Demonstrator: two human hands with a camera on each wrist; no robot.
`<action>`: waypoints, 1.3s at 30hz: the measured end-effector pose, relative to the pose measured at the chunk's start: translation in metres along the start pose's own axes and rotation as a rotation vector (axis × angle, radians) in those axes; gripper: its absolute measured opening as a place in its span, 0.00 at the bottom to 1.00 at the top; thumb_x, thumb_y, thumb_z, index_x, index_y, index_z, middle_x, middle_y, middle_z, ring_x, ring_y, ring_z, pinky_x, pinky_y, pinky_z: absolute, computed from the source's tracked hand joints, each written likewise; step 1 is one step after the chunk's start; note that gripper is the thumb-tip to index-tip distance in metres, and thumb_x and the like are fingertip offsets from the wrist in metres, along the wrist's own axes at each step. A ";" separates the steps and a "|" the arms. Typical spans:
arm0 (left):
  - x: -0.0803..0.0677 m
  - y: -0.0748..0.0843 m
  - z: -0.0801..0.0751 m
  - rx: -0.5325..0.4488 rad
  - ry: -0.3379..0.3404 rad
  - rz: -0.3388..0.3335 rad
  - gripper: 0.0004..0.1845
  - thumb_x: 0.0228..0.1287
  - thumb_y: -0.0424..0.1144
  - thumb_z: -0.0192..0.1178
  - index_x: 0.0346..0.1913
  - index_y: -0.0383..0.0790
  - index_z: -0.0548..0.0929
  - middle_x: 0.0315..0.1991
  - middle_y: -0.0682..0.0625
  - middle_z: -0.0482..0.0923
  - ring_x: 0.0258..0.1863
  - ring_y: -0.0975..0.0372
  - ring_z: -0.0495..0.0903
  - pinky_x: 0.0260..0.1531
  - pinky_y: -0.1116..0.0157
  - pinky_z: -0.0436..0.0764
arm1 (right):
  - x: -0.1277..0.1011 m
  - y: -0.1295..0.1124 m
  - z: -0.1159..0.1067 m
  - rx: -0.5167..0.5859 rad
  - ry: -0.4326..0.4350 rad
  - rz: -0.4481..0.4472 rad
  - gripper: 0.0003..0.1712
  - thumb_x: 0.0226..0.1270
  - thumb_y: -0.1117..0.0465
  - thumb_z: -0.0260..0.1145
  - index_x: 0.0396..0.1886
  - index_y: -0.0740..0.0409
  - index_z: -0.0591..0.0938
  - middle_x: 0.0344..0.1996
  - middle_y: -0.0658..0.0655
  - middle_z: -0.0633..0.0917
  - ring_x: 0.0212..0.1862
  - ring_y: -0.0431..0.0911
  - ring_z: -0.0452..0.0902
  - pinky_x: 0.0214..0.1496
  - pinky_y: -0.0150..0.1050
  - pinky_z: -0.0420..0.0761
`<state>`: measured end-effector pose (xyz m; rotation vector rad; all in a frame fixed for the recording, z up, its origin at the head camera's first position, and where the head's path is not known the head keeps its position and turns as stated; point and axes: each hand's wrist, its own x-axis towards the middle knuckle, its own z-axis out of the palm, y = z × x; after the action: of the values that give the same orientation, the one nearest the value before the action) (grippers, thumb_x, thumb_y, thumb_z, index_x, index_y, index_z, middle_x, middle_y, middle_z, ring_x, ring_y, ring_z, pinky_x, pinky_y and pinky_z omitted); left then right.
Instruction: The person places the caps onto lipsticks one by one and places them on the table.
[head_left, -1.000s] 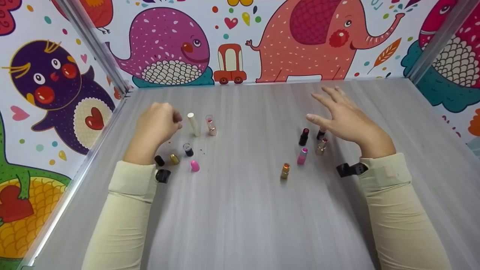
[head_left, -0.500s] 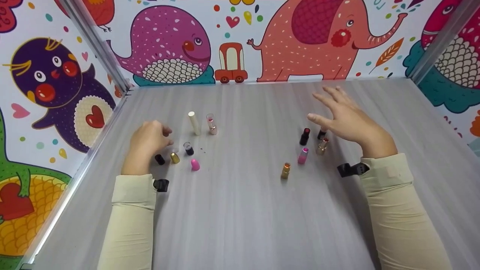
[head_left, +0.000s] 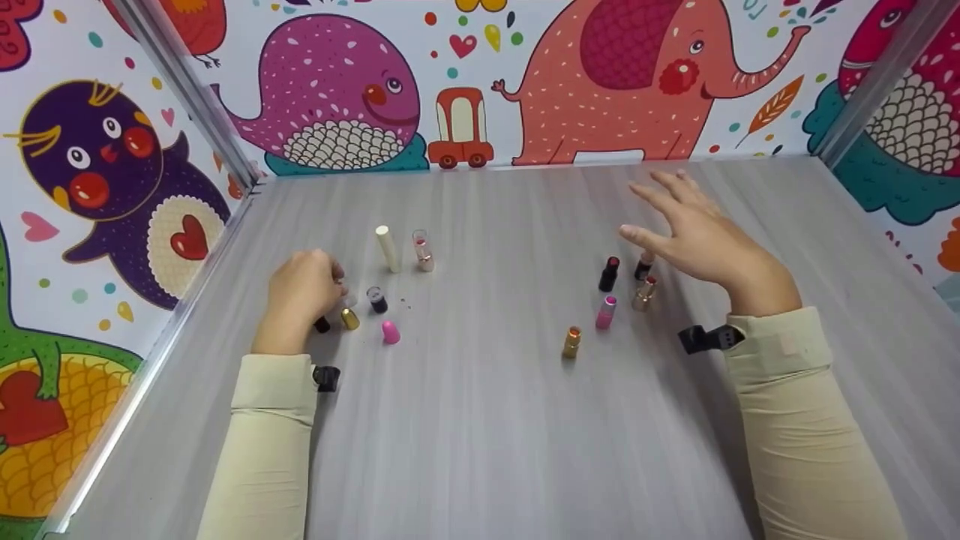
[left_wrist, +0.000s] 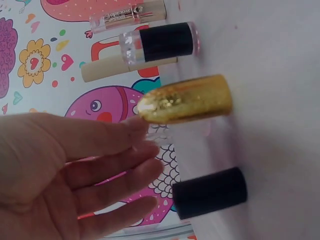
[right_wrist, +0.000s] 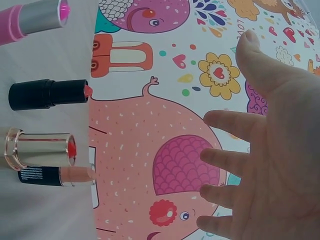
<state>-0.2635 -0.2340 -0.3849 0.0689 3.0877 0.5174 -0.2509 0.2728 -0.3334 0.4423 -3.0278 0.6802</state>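
My left hand (head_left: 300, 296) is low over a group of lipstick caps at the left. In the left wrist view its thumb and forefinger pinch a clear cap (left_wrist: 162, 138), mostly hidden behind the gold cap (left_wrist: 187, 100). A black cap (left_wrist: 210, 193) stands beside them. The pink cap (head_left: 391, 332) is a little nearer the front. At the right, my right hand (head_left: 701, 240) hovers with spread fingers, holding nothing. Below it stand uncapped lipsticks: a black one (head_left: 609, 274), a gold-cased one (head_left: 643, 293), a pink one (head_left: 606, 313) and a partly covered black-based one (head_left: 644, 265).
An orange lipstick in a gold tube (head_left: 571, 343) stands right of centre. Behind the caps are a cream tube (head_left: 388, 249), a clear-topped lipstick (head_left: 423, 253) and a small black-and-clear piece (head_left: 377, 300). Printed panels (head_left: 465, 52) wall the grey table (head_left: 480, 420).
My left hand has come down and toward the front, away from the cream tube, and now pinches the clear cap. The right hand has barely moved.
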 end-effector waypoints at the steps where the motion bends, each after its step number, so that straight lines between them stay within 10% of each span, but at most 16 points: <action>1: 0.000 0.000 0.001 0.004 -0.002 -0.002 0.12 0.67 0.32 0.70 0.49 0.29 0.90 0.49 0.32 0.88 0.51 0.37 0.85 0.55 0.40 0.81 | -0.001 0.000 -0.001 -0.001 0.003 0.000 0.47 0.77 0.36 0.64 0.87 0.47 0.60 0.86 0.62 0.50 0.86 0.65 0.33 0.74 0.83 0.49; 12: 0.000 -0.001 0.006 0.039 0.007 0.006 0.11 0.67 0.33 0.71 0.47 0.28 0.90 0.47 0.32 0.87 0.49 0.37 0.84 0.54 0.40 0.81 | -0.022 -0.001 -0.023 0.024 -0.047 0.076 0.49 0.72 0.30 0.66 0.83 0.50 0.68 0.79 0.66 0.65 0.78 0.67 0.60 0.68 0.78 0.68; 19: 0.001 0.001 0.006 0.039 0.027 0.021 0.11 0.66 0.31 0.70 0.48 0.29 0.91 0.48 0.33 0.88 0.50 0.37 0.85 0.55 0.40 0.81 | -0.030 0.024 -0.021 0.040 -0.207 0.068 0.33 0.65 0.47 0.81 0.63 0.62 0.85 0.58 0.69 0.86 0.59 0.67 0.83 0.55 0.64 0.86; 26: 0.000 0.000 0.005 0.037 0.033 0.028 0.11 0.65 0.31 0.70 0.48 0.30 0.91 0.48 0.33 0.88 0.52 0.37 0.85 0.55 0.40 0.81 | -0.024 0.046 0.011 0.027 -0.324 0.035 0.23 0.62 0.59 0.82 0.54 0.65 0.88 0.49 0.64 0.90 0.50 0.60 0.87 0.52 0.59 0.88; 39: 0.001 -0.003 0.005 0.021 0.039 0.032 0.12 0.64 0.30 0.68 0.49 0.29 0.91 0.49 0.32 0.88 0.52 0.36 0.85 0.56 0.39 0.80 | -0.011 0.054 0.053 0.005 -0.202 -0.085 0.17 0.55 0.59 0.85 0.39 0.62 0.88 0.31 0.51 0.90 0.38 0.46 0.86 0.44 0.47 0.84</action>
<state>-0.2643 -0.2350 -0.3905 0.1096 3.1356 0.4927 -0.2521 0.3001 -0.4047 0.6747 -3.1708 0.6775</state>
